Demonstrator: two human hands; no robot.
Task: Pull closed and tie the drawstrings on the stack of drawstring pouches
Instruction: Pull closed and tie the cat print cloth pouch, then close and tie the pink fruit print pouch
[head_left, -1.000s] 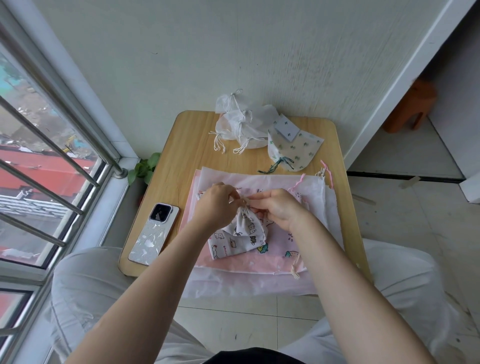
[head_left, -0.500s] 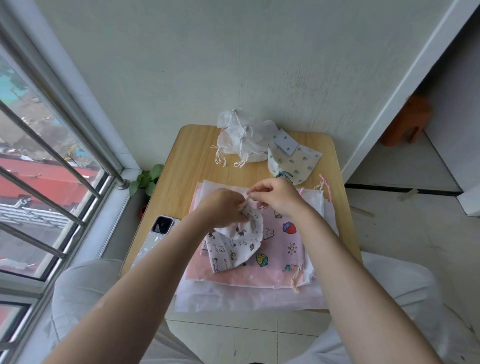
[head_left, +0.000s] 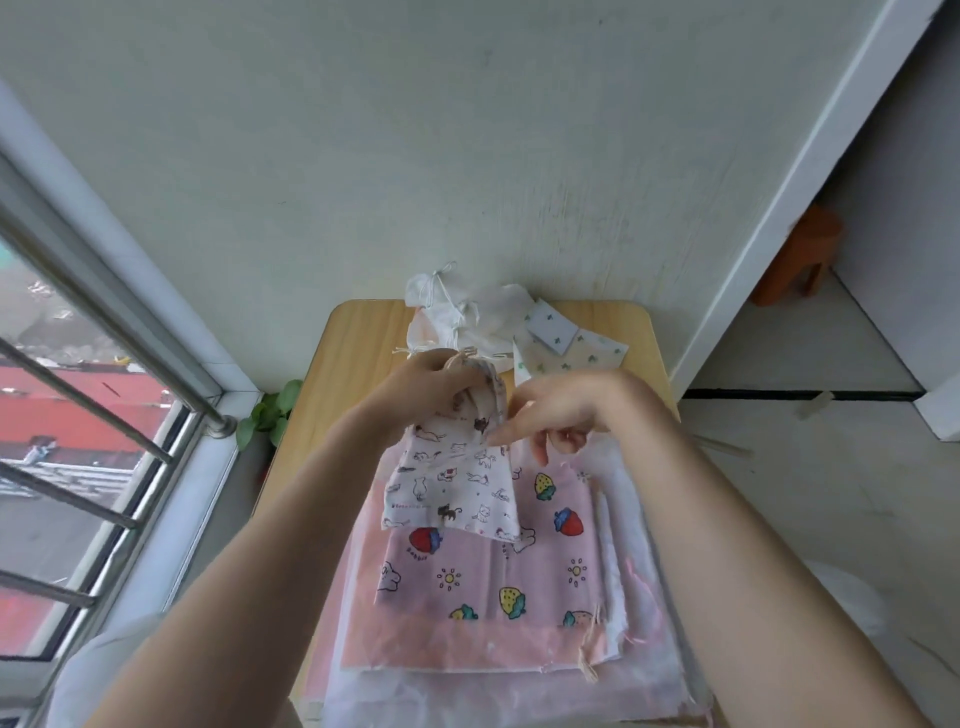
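My left hand (head_left: 428, 387) grips the gathered neck of a small white pouch printed with cats (head_left: 452, 478), lifted above the stack toward the far side of the table. My right hand (head_left: 556, 415) hovers beside it with loosely curled fingers, holding nothing. Beneath lies the stack of flat pouches: a pink one with strawberries and suns (head_left: 498, 571) on top, then pink and white ones (head_left: 467, 691). Tied pouches sit at the far edge: white ones (head_left: 457, 317) and a cream one with green sprigs (head_left: 566, 348).
The small wooden table (head_left: 337, 374) stands against a pale wall. A window with metal bars (head_left: 93, 405) is at the left, a green plant (head_left: 270, 410) below its corner. An orange stool (head_left: 800, 254) stands on the floor at the right.
My left hand lifted the cat pouch by its closed neck and carried it toward the far edge. My right hand let go of the strings. The camera tilted up; the phone left view.
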